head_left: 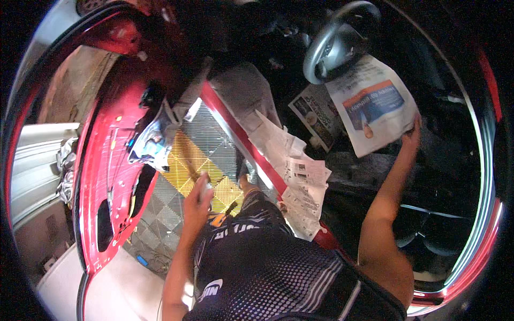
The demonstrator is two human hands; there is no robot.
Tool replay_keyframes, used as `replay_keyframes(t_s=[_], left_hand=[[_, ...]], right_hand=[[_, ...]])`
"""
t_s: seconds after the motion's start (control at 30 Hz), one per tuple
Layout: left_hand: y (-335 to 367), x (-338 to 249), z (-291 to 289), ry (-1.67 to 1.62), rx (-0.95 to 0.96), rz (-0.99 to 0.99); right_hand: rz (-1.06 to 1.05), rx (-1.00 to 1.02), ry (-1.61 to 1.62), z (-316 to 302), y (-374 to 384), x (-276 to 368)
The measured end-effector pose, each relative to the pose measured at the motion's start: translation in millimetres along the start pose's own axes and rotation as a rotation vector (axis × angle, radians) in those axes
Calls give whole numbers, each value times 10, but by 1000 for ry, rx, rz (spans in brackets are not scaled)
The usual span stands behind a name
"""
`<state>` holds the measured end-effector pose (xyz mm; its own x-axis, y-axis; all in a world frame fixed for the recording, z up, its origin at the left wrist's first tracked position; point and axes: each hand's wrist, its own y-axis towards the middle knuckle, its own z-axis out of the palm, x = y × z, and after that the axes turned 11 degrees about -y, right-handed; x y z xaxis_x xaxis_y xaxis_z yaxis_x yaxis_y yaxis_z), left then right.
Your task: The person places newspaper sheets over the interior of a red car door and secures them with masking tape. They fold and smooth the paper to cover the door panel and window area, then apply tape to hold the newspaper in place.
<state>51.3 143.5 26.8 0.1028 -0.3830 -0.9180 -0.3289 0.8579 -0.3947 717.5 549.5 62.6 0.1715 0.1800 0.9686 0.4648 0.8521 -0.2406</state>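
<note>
My right hand (411,130) grips the lower right edge of a newspaper sheet (369,101) with a blue and orange printed panel. The sheet is spread out just below the steering wheel (342,43), inside the car. My left hand (199,197) hangs over the floor beside the door sill, its fingers stretched out and slightly blurred; I see nothing clearly held in it. A smaller dark printed sheet (316,117) lies left of the newspaper. Several crumpled paper sheets (300,176) lie along the red door sill (227,115).
The red car door (115,155), its inner panel bare, stands open on the left. A shiny crumpled bundle (152,142) hangs at its inner side. Yellow and grey floor tiles (187,158) lie below. A small blue item (142,260) rests on the floor near some cables.
</note>
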Motion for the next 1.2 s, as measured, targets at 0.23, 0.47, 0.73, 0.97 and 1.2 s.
replay_keyframes(t_s=[0.23, 0.47, 0.73, 0.97, 1.2], left_hand=[[144, -1484, 1086, 170, 322, 640], [-110, -1582, 840, -76, 254, 533], [-75, -1411, -68, -281, -196, 497], [-92, -1696, -1365, -147, -549, 471], [-383, -1741, -1685, 114, -442, 792]], right_hand=[[200, 282, 226, 2080, -3463, 13], [289, 914, 411, 2715, -4694, -280], [167, 397, 319, 2330, -4808, -140], [-133, -68, 152, 1380, -4590, -98], [-377, -233, -214, 531, -5264, -42]])
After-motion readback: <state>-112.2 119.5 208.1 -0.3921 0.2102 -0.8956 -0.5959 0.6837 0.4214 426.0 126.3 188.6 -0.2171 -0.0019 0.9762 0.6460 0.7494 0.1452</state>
